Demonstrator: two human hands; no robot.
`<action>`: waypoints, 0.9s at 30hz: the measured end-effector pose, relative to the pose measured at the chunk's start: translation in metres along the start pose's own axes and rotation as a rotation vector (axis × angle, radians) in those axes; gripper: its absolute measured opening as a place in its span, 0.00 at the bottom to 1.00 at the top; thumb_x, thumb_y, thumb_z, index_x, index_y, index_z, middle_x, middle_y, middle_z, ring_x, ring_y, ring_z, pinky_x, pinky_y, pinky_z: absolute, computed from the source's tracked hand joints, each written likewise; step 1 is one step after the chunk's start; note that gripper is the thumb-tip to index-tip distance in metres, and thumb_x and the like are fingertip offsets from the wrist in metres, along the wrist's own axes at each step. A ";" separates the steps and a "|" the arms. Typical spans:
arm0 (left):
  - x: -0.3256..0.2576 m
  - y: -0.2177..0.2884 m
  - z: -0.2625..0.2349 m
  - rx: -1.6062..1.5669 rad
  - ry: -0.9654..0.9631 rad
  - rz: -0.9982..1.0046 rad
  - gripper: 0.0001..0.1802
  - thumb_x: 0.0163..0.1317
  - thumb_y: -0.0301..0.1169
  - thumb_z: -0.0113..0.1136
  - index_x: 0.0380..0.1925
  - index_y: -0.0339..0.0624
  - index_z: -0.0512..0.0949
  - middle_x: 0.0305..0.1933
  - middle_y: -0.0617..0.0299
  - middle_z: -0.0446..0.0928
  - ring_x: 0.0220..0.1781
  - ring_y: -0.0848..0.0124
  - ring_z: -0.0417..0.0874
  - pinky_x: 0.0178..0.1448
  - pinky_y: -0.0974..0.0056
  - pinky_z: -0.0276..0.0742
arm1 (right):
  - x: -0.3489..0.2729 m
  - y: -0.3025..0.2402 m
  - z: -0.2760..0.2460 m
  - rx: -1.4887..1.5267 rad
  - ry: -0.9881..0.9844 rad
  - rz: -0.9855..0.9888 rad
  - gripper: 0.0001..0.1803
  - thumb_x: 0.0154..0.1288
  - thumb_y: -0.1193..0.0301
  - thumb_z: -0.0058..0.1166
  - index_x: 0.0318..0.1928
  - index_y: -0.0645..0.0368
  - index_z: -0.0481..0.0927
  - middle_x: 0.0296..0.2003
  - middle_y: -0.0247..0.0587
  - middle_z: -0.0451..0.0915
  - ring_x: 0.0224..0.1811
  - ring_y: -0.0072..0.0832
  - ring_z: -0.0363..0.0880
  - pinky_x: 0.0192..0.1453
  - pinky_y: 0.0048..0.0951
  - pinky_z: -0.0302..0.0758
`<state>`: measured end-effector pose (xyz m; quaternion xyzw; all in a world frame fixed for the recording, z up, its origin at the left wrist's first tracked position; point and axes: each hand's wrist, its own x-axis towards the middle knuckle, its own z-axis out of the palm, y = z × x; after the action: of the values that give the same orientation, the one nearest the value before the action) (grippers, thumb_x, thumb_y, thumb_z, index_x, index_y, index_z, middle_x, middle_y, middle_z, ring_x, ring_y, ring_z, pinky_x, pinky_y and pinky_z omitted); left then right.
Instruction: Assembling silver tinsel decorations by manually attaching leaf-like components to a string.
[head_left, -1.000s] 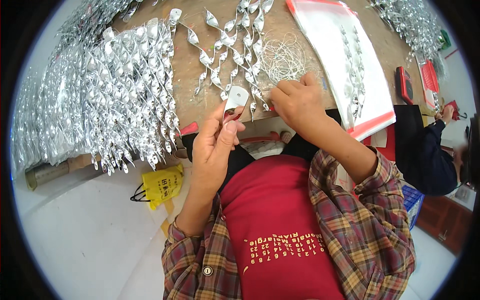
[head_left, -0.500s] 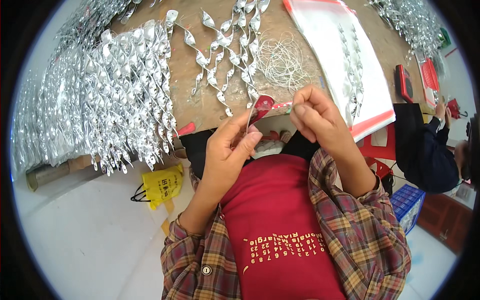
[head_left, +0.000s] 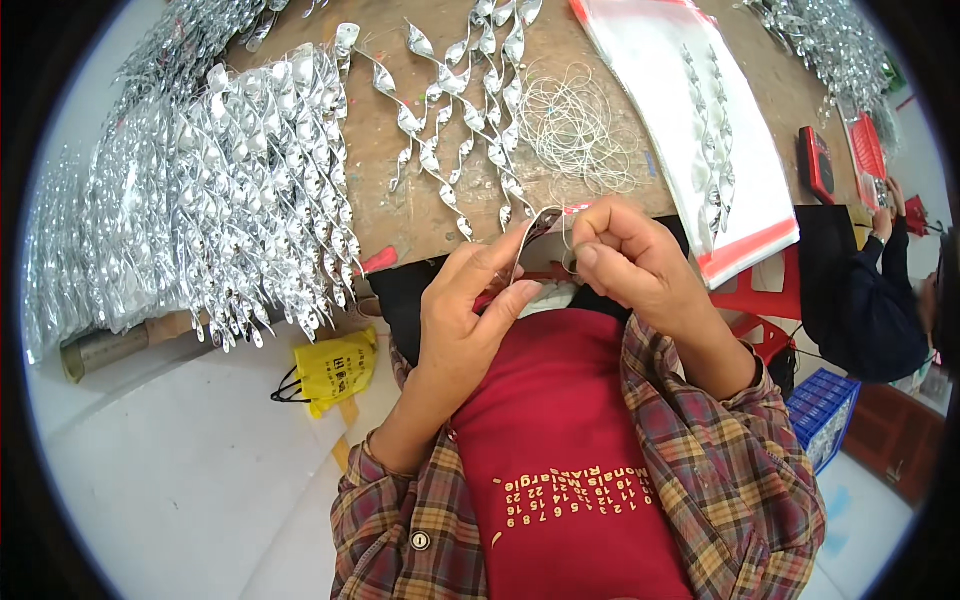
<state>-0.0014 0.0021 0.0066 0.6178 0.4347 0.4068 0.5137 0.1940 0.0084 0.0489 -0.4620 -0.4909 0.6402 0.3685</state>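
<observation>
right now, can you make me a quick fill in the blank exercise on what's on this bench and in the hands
1. The left hand and right hand pinch one silver spiral strip between them, over the edge of the ____ bench.
2. The heap of silver spirals lies to the person's ____.
3. The bag on the floor is ____.
4. The coil of thin wire lies ____ of the white plastic sheet.

Missing words: wooden; left; yellow; left

At the counter's (head_left: 400, 215) near edge, the left hand (head_left: 465, 310) pinches a silver spiral strip (head_left: 535, 232); the right hand (head_left: 625, 255) pinches thin wire beside it. Silver spirals (head_left: 240, 190) lie heaped far left.
</observation>
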 end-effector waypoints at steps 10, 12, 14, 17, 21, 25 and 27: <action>-0.001 -0.006 -0.002 -0.277 -0.042 -0.252 0.23 0.60 0.25 0.57 0.57 0.36 0.68 0.34 0.68 0.70 0.29 0.82 0.69 0.31 0.77 0.67 | 0.001 -0.008 0.000 0.083 -0.003 0.045 0.06 0.63 0.71 0.48 0.35 0.60 0.69 0.22 0.21 0.62 0.21 0.08 0.54 0.23 0.14 0.50; 0.000 -0.004 -0.003 -0.288 -0.032 -0.266 0.24 0.60 0.25 0.58 0.57 0.35 0.67 0.33 0.69 0.70 0.28 0.83 0.69 0.30 0.78 0.66 | 0.002 -0.007 -0.002 0.104 -0.024 0.080 0.05 0.63 0.71 0.48 0.35 0.60 0.69 0.22 0.21 0.62 0.21 0.08 0.54 0.24 0.14 0.51; 0.003 0.007 -0.006 -0.516 -0.042 -0.380 0.28 0.57 0.26 0.61 0.58 0.34 0.66 0.29 0.71 0.69 0.26 0.84 0.67 0.28 0.79 0.62 | 0.003 -0.003 -0.005 0.127 -0.045 0.118 0.05 0.63 0.72 0.48 0.35 0.60 0.69 0.22 0.21 0.62 0.21 0.08 0.54 0.24 0.14 0.51; 0.005 0.013 -0.012 -0.462 -0.056 -0.246 0.27 0.56 0.24 0.62 0.57 0.36 0.68 0.27 0.74 0.67 0.26 0.87 0.63 0.30 0.80 0.59 | 0.006 0.006 -0.007 0.100 -0.142 0.115 0.05 0.64 0.72 0.48 0.34 0.59 0.70 0.22 0.20 0.62 0.22 0.08 0.55 0.25 0.13 0.52; 0.011 0.015 -0.010 -0.345 -0.152 -0.337 0.13 0.57 0.25 0.61 0.43 0.34 0.76 0.25 0.75 0.67 0.26 0.87 0.63 0.30 0.80 0.59 | 0.007 0.009 -0.002 -0.007 -0.178 0.097 0.04 0.65 0.72 0.48 0.34 0.59 0.70 0.23 0.19 0.63 0.24 0.08 0.56 0.28 0.13 0.54; 0.011 0.014 -0.007 -0.353 -0.094 -0.394 0.08 0.59 0.28 0.59 0.36 0.34 0.77 0.25 0.74 0.70 0.27 0.87 0.64 0.31 0.79 0.60 | 0.008 0.010 -0.009 -0.040 -0.169 0.077 0.03 0.65 0.73 0.48 0.34 0.59 0.70 0.24 0.20 0.63 0.25 0.08 0.57 0.29 0.14 0.55; 0.010 0.012 -0.007 -0.326 -0.066 -0.380 0.08 0.58 0.32 0.61 0.31 0.39 0.78 0.23 0.76 0.69 0.23 0.88 0.62 0.25 0.79 0.54 | 0.008 0.010 -0.012 -0.056 -0.152 0.084 0.03 0.65 0.73 0.48 0.35 0.59 0.70 0.25 0.20 0.64 0.25 0.08 0.57 0.29 0.14 0.55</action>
<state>-0.0034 0.0124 0.0201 0.4468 0.4545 0.3472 0.6879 0.2029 0.0170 0.0363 -0.4422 -0.5154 0.6743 0.2899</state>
